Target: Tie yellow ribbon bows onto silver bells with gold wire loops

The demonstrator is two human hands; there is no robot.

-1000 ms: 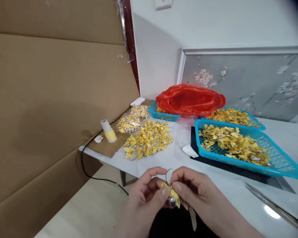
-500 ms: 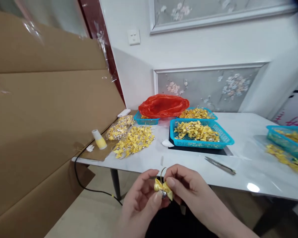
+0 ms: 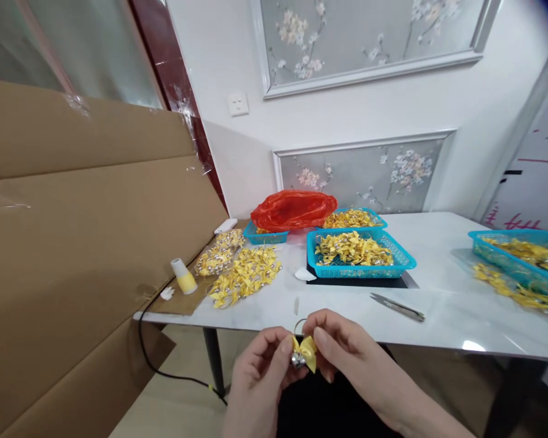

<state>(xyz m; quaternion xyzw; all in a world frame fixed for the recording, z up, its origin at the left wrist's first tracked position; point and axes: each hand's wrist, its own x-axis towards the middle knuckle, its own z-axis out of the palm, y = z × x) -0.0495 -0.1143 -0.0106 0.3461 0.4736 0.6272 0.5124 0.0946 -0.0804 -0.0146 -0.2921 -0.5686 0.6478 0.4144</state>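
Observation:
Both hands hold one small yellow ribbon bow (image 3: pixel 305 351) with a silver bell under it and a thin wire loop above it. My left hand (image 3: pixel 256 371) pinches it from the left with thumb and fingers. My right hand (image 3: pixel 342 356) pinches it from the right. The bow is held in front of the near edge of the white table (image 3: pixel 438 286), low in the middle of the view. A pile of the same yellow bows (image 3: pixel 244 281) lies on the table's left part. A blue basket (image 3: pixel 358 255) full of bows stands behind the hands.
Small scissors (image 3: pixel 397 306) lie on the table to the right. A red plastic bag (image 3: pixel 295 210) covers a further blue basket (image 3: pixel 265 234), with another basket (image 3: pixel 351 219) behind and one at the far right (image 3: pixel 520 252). A yellow thread spool (image 3: pixel 183 277) and large cardboard sheets (image 3: pixel 73 243) stand at the left.
The view has pulled back and tilted up, so more of the table and wall shows. My hands have kept hold of the bow and turned it slightly between the fingers.

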